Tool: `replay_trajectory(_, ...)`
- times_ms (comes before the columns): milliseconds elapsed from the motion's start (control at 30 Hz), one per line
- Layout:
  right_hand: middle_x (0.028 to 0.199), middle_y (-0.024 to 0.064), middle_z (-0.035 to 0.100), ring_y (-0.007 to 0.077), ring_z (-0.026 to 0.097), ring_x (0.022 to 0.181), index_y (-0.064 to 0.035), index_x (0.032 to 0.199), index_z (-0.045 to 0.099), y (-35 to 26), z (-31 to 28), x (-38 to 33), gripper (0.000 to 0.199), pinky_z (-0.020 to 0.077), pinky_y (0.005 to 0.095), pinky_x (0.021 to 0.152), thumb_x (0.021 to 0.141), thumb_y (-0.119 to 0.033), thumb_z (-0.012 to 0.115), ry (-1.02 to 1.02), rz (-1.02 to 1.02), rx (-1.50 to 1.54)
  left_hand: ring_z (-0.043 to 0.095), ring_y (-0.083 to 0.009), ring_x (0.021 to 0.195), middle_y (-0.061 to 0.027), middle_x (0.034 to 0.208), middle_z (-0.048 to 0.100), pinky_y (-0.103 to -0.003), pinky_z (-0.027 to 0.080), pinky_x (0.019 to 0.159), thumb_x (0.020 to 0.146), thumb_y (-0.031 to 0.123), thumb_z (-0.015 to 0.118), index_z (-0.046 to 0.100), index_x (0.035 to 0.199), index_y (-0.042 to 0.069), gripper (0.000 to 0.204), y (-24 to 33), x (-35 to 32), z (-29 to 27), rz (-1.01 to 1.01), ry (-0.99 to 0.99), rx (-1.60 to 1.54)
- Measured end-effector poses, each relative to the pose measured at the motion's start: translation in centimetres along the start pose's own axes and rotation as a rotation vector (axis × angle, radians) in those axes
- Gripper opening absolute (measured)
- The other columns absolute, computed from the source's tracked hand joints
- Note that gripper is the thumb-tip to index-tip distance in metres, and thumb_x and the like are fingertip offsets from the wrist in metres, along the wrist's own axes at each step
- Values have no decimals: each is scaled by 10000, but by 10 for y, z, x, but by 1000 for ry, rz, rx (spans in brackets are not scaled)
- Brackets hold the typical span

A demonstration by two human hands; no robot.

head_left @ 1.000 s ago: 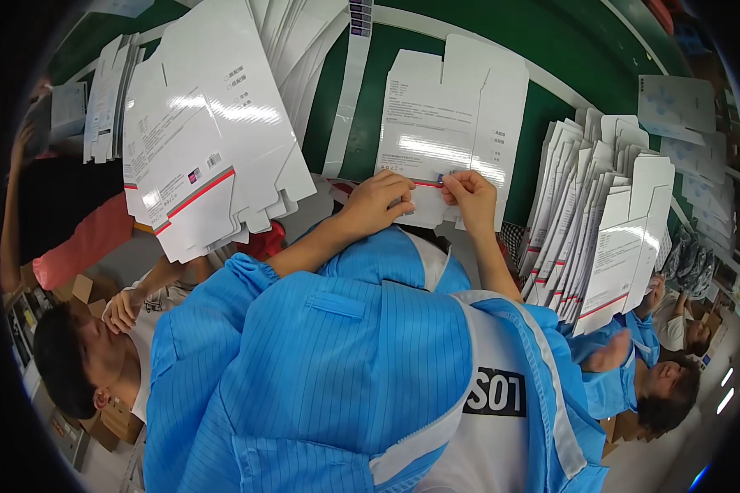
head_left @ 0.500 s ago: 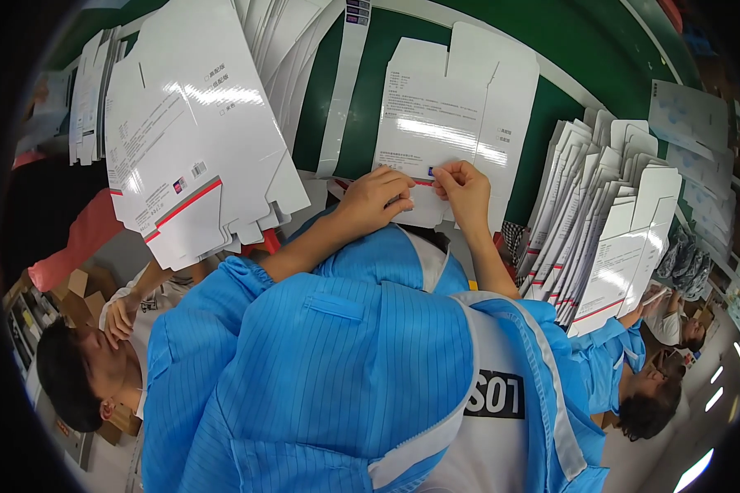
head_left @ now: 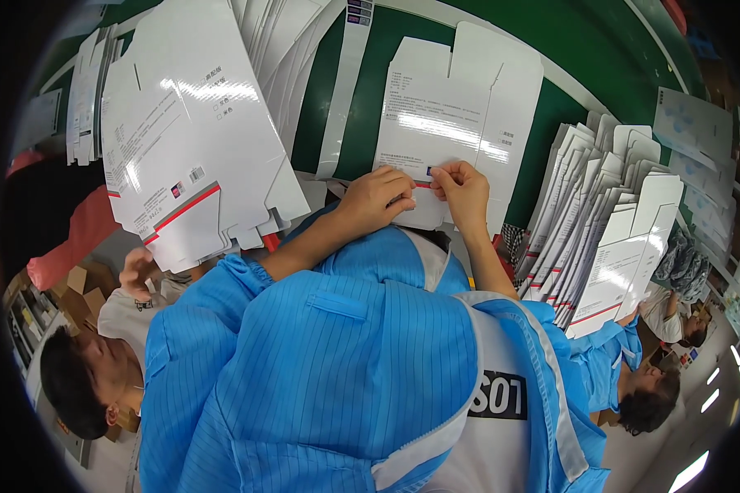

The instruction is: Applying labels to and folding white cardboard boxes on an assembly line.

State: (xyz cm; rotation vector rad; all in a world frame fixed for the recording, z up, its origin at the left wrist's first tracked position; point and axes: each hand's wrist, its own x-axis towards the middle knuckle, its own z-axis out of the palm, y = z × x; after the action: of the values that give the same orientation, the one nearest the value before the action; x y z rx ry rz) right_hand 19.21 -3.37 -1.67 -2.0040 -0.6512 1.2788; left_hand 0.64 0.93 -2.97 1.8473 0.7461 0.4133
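A flat white carton blank [head_left: 460,107] lies on the green table [head_left: 337,99] in front of me. My left hand [head_left: 376,201] rests with curled fingers on its lower edge. My right hand [head_left: 462,191] is right beside it, fingertips pinched on a small label [head_left: 426,176] with a red strip at the blank's lower edge. Both hands nearly touch each other. My blue sleeves fill the lower part of the view.
A big stack of flat white cartons with red stripes [head_left: 181,148] lies at the left. Many folded cartons [head_left: 608,230] stand in a row at the right. Other people sit at the lower left [head_left: 82,378] and right [head_left: 649,403]. Brown boxes [head_left: 74,292] stand at the left.
My two hands have stayed together at the blank's lower edge, working on the small label. The view has shifted slightly; the left stack looks a bit higher and closer.
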Motion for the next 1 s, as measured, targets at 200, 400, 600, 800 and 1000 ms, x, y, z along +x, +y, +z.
replay_trajectory(200,641,66,641,95,589,547,19,792,640,-2,0,0,123,488,222,524,829,-90,685,-7,6,-19,579,-239,873,-42,932,631,-349,478,729,790,151,690,579,784,57,146,0,-1,1,30,70,-10)
replay_trajectory(400,679,60,650,84,596,573,19,825,626,-6,1,-1,118,483,201,517,852,-87,672,-31,7,-71,581,-244,970,-67,1171,628,-343,487,795,782,138,702,592,779,40,147,8,0,-3,53,28,-5)
replay_trajectory(600,651,75,641,193,618,580,3,816,623,-6,4,4,261,502,320,565,774,-220,753,70,-145,-588,557,-242,968,-50,1282,580,-347,482,802,774,131,702,587,766,44,145,6,0,3,46,-30,73)
replay_trajectory(800,734,90,642,283,629,688,-6,871,625,-36,-31,11,437,497,400,654,666,-343,813,120,-35,-944,549,-252,968,-65,1261,586,-348,482,807,774,124,700,586,767,43,140,3,-4,-3,11,-1,37)
replay_trajectory(1000,986,179,565,306,565,899,34,1101,606,39,-84,20,630,484,386,797,608,-274,848,556,-496,-806,539,-282,1019,-114,1136,580,-345,475,813,778,124,705,595,797,39,140,-17,-26,-3,24,274,49)
